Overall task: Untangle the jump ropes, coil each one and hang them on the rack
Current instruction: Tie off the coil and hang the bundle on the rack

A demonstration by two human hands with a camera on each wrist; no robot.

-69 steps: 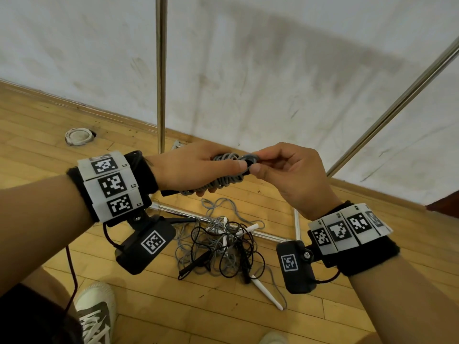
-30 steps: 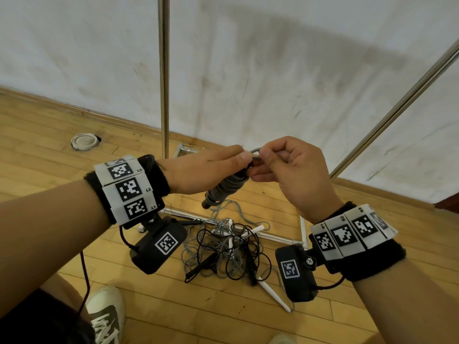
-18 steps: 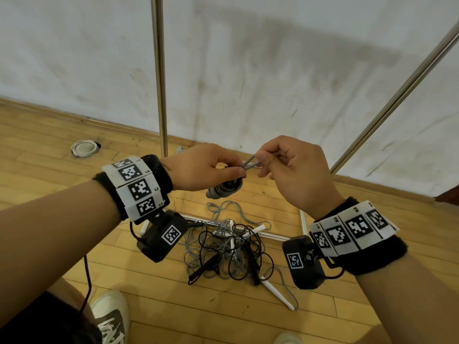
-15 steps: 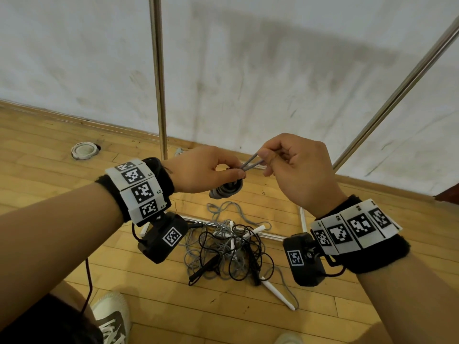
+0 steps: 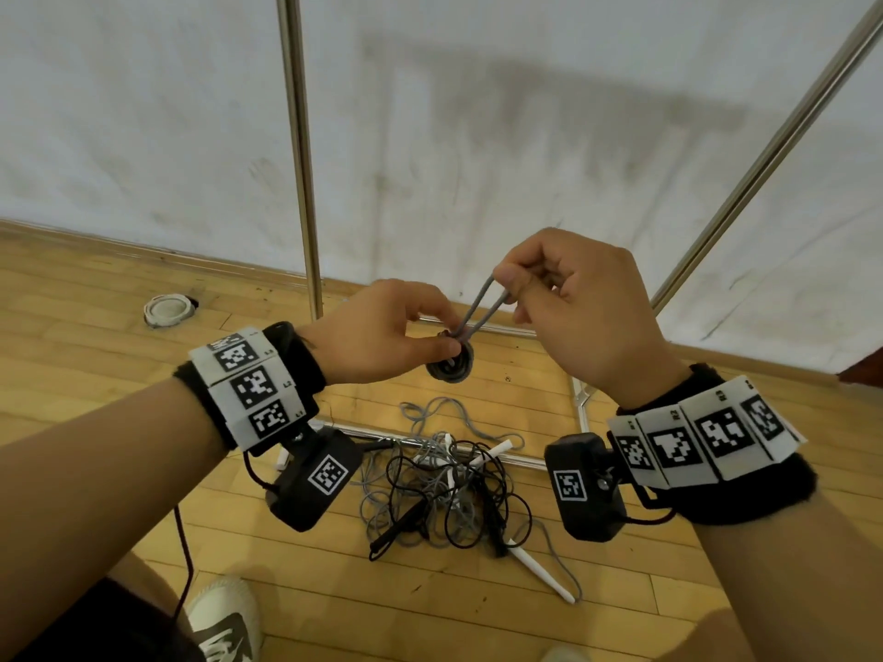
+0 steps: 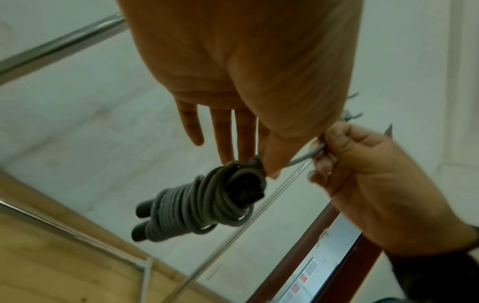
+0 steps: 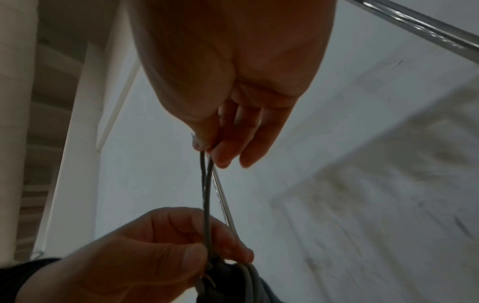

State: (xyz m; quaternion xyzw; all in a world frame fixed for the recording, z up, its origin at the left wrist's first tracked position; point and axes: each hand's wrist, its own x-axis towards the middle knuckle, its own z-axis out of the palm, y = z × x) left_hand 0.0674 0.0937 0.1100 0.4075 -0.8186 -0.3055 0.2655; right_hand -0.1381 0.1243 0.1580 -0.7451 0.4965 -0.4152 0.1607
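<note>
A grey jump rope is wound round its two black handles into a tight bundle (image 5: 450, 366) (image 6: 199, 207). My left hand (image 5: 382, 334) (image 6: 256, 162) pinches the bundle's top end between thumb and fingers. A short grey loop (image 5: 478, 308) (image 7: 206, 194) rises out of the bundle. My right hand (image 5: 559, 298) (image 7: 211, 151) pinches that loop's top, up and to the right of the left hand. On the floor below lies a tangle of black and grey ropes (image 5: 449, 489) with white and black handles.
The metal rack stands ahead: an upright pole (image 5: 298, 150), a slanted pole (image 5: 764, 150) at right, and base bars (image 5: 580, 398) on the wooden floor. A white round fitting (image 5: 167, 310) sits in the floor at left. My shoe (image 5: 224, 618) is at the bottom.
My right hand has drawn a loop of grey rope up and to the right out of the bundle. The bundle has turned end-on under my left hand.
</note>
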